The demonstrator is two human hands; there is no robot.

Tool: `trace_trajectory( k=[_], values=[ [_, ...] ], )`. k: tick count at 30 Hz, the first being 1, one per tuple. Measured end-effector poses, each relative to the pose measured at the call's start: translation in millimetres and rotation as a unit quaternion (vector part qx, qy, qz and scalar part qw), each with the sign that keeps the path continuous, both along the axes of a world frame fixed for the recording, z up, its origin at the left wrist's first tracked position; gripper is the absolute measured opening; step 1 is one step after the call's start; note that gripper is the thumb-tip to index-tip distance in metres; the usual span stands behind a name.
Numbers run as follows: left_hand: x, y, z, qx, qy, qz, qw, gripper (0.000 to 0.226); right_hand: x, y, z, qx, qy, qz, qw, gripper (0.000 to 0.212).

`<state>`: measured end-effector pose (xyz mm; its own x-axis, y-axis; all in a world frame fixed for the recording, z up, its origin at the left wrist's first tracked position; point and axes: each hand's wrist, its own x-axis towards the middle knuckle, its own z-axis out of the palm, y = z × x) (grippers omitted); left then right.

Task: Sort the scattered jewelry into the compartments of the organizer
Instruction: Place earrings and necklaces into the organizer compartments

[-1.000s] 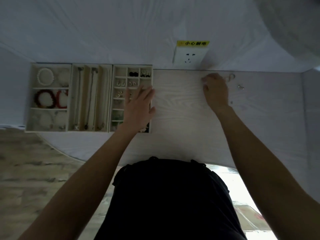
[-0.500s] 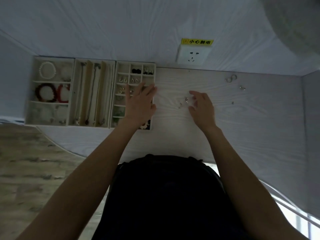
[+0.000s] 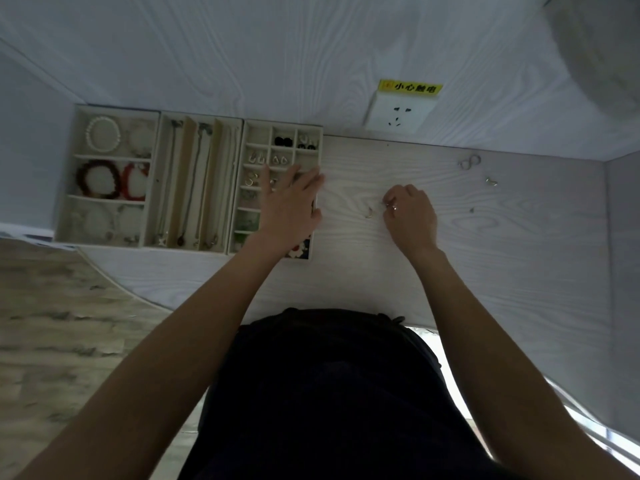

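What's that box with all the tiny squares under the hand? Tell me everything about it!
The small-compartment tray is a cream, fabric-looking box split into many little squares. It lies flat on the pale wood-grain desk, touching the necklace tray beside it. Earrings, rings and dark studs sit in its squares. The left hand rests flat over its right half, hiding some squares.

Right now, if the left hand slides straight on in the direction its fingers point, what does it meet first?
Probably the far dividers of the small-compartment tray. The left hand lies flat over it, fingers pointing away from the person; next come the black earrings and the wall. Height is unclear.
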<state>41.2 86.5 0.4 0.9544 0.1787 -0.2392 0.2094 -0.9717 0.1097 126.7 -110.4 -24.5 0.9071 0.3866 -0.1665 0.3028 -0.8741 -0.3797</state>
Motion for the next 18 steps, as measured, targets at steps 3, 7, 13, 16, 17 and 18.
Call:
trace_trajectory(
  k=[3, 7, 13, 16, 17, 18],
  values=[
    [0.0, 0.1, 0.1, -0.004, 0.006, -0.004, 1.0, 0.058, -4.0, -1.0, 1.8, -0.034, -0.015, -0.013, 0.999, 0.015],
    [-1.5, 1.4, -2.1, 0.004, 0.001, -0.016, 1.0, 0.057, -4.6, 2.4, 4.0, -0.024, -0.012, -0.018, 0.999, 0.009],
    [-5.7, 5.0, -8.3, -0.088, -0.08, -0.028, 0.993, 0.049, -1.7, 15.3, 17.3, 0.083, 0.041, -0.104, 0.99, 0.007],
    [-20.1, 20.7, -11.4, -0.181, -0.209, 0.025, 0.961, 0.033, -2.7, 28.3, 27.0, 0.105, 0.023, -0.082, 0.991, 0.015],
    [-27.3, 27.9, -11.0, -0.191, -0.233, 0.061, 0.952, 0.029, -3.1, 33.4, 30.3, 0.113, 0.021, -0.074, 0.991, 0.016],
    [-34.3, 36.1, -10.3, -0.189, -0.252, 0.094, 0.944, 0.025, -3.5, 39.5, 33.7, 0.123, 0.024, -0.068, 0.99, 0.014]
  ],
)
